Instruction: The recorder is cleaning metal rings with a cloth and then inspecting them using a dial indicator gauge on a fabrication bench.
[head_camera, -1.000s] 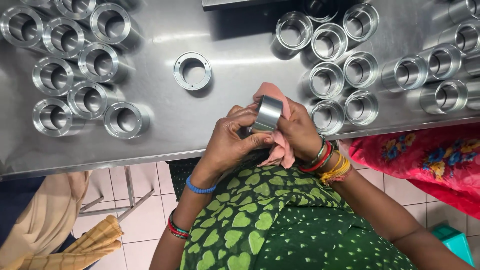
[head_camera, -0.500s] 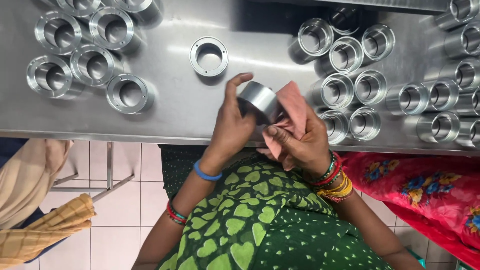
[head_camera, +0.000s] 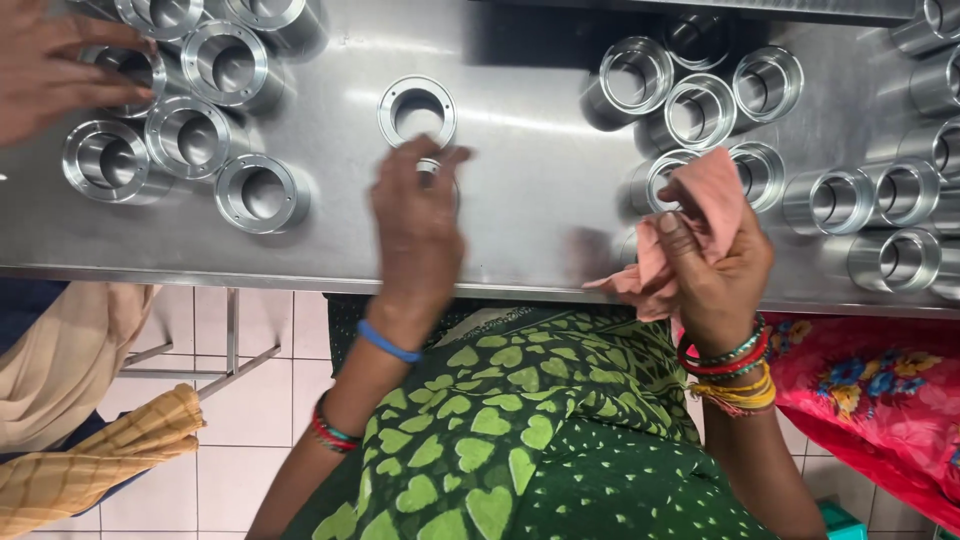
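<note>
Metal sleeve (head_camera: 432, 172) sits at frame centre on the steel table (head_camera: 530, 230), bore axis looks upright, mostly hidden under the left hand (head_camera: 415, 225). Left fingers curl down over its rim, gripping it. Flanged ring (head_camera: 417, 108) lies just above it in frame, apart. Right hand (head_camera: 712, 262) right of centre, fingers bunched on a pink cloth (head_camera: 700, 210), well apart from the sleeve. Left hand is the nearer one. Another person's hand (head_camera: 50, 70) upper left on other sleeves

One camera only, worn on the head, looks almost straight down from close above. The bench (head_camera: 520, 240) fills the upper half of the view, its near edge running across the middle. Below that edge come the wearer's own lap and the tiled floor (head_camera: 250, 400).
</note>
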